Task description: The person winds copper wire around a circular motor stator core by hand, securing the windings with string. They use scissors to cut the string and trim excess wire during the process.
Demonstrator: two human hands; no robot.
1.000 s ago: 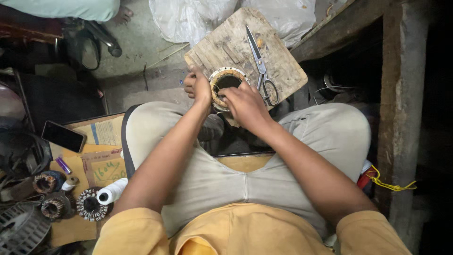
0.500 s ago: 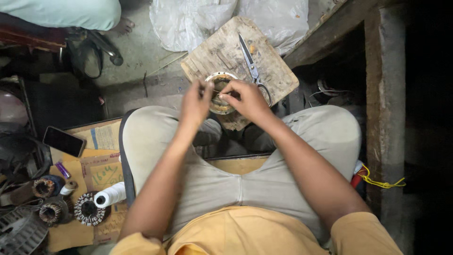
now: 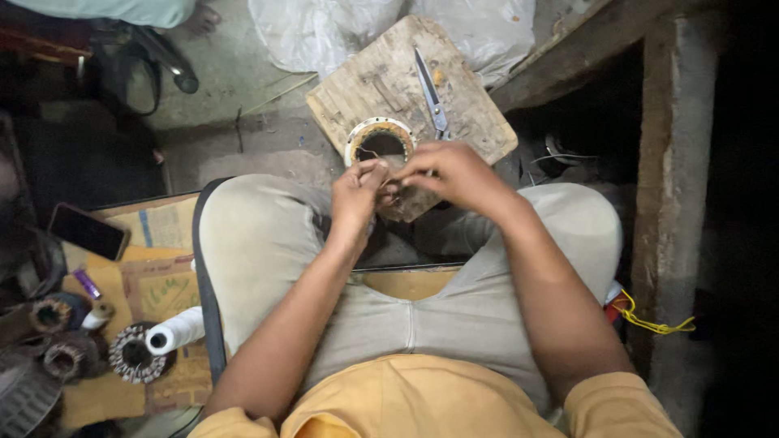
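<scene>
A round motor stator ring (image 3: 378, 138) with a pale rim lies on a worn wooden board (image 3: 381, 77) in front of my knees. Just on the near side of it, my left hand (image 3: 355, 195) and my right hand (image 3: 450, 172) meet fingertip to fingertip. Both pinch a thin wire strand (image 3: 370, 154) that leads out of the ring. The fingers hide where the strand ends. A pair of scissors (image 3: 430, 93) lies on the board beyond the ring, blades pointing away.
To my left on cardboard lie a dark phone (image 3: 88, 231), a white thread spool (image 3: 174, 331) and another wound stator (image 3: 134, 354). Clear plastic sheeting (image 3: 324, 28) lies beyond the board. A wooden post (image 3: 673, 162) and a yellow cord (image 3: 649, 320) are at my right.
Both hands have drawn back from on top of the ring to its near side, fingertips now pinched together. The ring's opening is uncovered.
</scene>
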